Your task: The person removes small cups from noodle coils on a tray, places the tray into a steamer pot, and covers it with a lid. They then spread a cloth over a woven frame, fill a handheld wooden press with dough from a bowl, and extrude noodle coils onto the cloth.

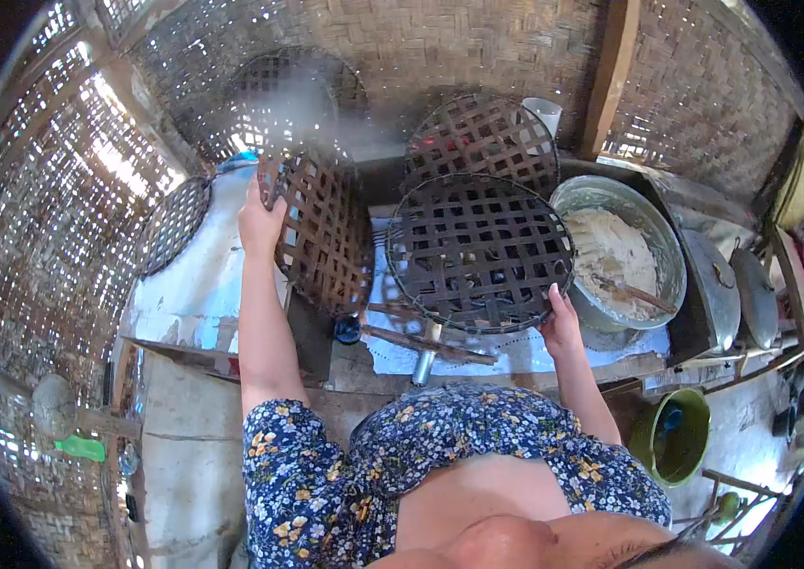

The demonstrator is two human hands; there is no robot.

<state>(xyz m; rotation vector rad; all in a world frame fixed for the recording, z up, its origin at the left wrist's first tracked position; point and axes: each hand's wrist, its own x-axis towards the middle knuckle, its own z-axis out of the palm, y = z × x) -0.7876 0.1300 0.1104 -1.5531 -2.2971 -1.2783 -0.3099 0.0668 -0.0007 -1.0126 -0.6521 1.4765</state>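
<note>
My left hand (262, 223) is closed on the rim of a brown openwork woven tray (326, 232), which stands tilted nearly on edge. My right hand (561, 327) grips the lower right rim of a dark round woven tray (483, 251). That tray is held fairly flat above a white patterned cloth (516, 356). Behind it leans another round woven tray (487, 137). Right of the dark tray, a large metal basin (677, 256) holds a pale doughy mass (611, 251) with a wooden stick (644, 296) in it.
Steam (312, 100) rises at the back left, near another woven tray (274, 71). A stick of wood (430, 343) and a silver cylinder (424, 367) lie at the counter's front. Metal lids (710, 284) stand at right, above a green bucket (648, 441). Woven walls (478, 38) enclose the space.
</note>
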